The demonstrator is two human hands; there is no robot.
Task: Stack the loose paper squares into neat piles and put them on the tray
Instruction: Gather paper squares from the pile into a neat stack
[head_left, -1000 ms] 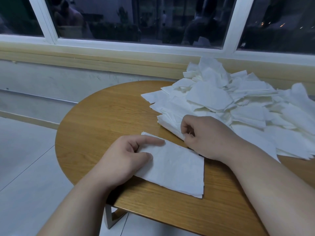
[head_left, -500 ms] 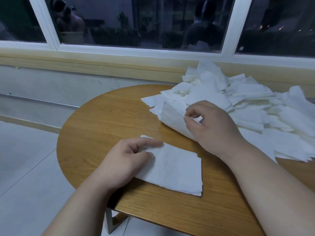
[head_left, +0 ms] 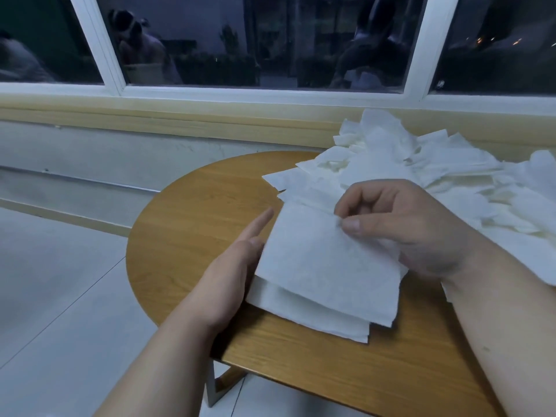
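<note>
Right hand [head_left: 406, 230] pinches a square [head_left: 325, 266] by its top edge, over the stack [head_left: 316, 322] near the table [head_left: 195, 212] front edge. Left hand [head_left: 231, 275], fingers straight, flat against stack's left side. Heap [head_left: 436, 176] crowds back right; wood shows left.

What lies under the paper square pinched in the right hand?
A small pile of paper squares on the wooden table; only its near strip shows. The pinched square in the right hand covers the rest, so the sheet count is hidden.
</note>
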